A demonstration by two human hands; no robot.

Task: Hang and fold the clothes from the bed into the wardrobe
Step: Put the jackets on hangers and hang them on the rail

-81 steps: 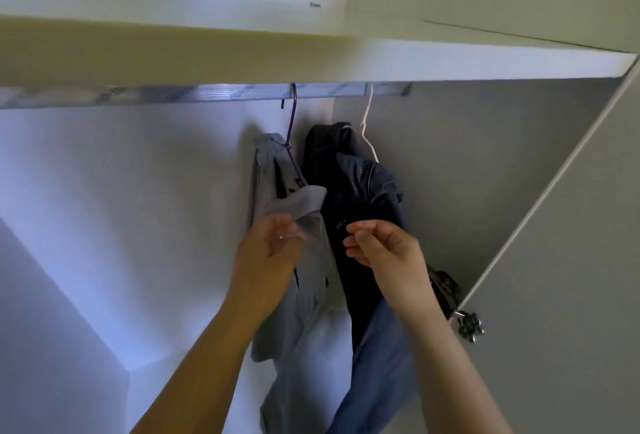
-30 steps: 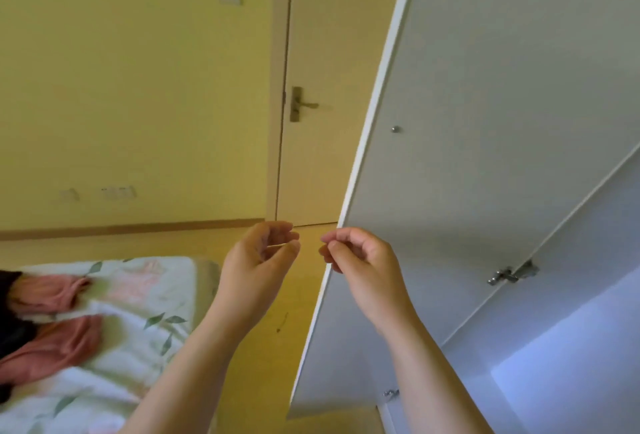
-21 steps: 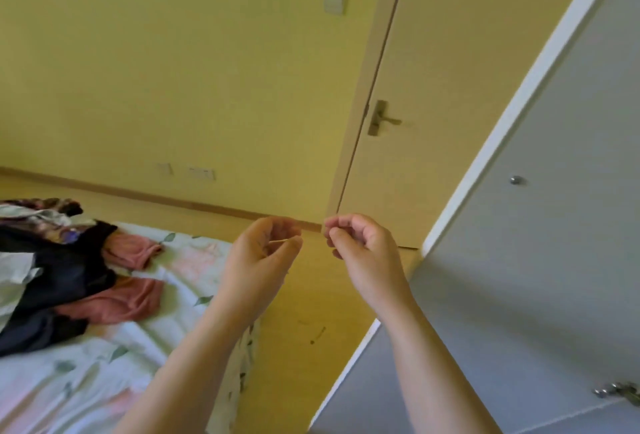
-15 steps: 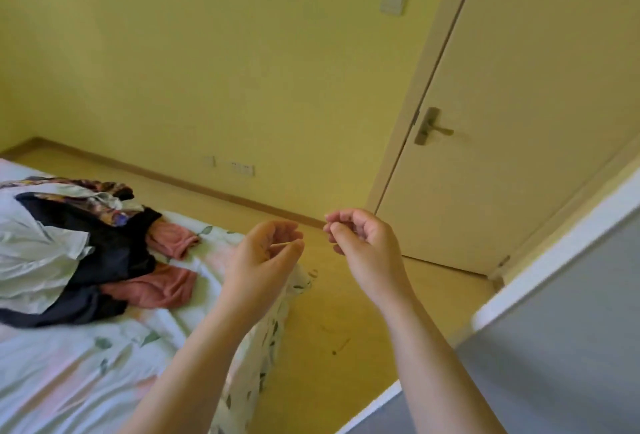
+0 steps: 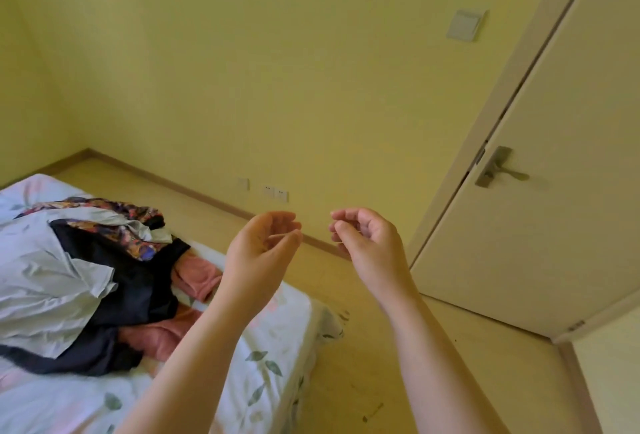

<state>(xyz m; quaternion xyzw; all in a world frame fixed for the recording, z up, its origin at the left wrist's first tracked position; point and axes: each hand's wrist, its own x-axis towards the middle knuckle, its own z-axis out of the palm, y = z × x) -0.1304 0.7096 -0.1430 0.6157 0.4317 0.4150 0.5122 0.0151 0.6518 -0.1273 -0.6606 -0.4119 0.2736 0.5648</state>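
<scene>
A pile of clothes lies on the bed (image 5: 277, 347) at the left: a pale grey shirt (image 5: 52, 281), a black garment (image 5: 138, 291), a patterned garment (image 5: 128, 229) and a pink garment (image 5: 197, 278). My left hand (image 5: 259, 253) hovers in the air over the bed's right corner, to the right of the pile, fingers loosely curled with nothing plainly in them. My right hand (image 5: 367, 243) hangs beside it over the floor, also loosely curled and empty. The wardrobe is out of view.
A closed cream door (image 5: 554, 226) with a metal handle (image 5: 498, 167) stands at the right. The yellow wall carries sockets (image 5: 275, 193) low down and a light switch (image 5: 465, 25). Wooden floor (image 5: 381, 381) runs between bed and door.
The view has swung from the wardrobe and its open door leftward to the bed. My hands let go of the hung clothes and have drifted a little apart.
</scene>
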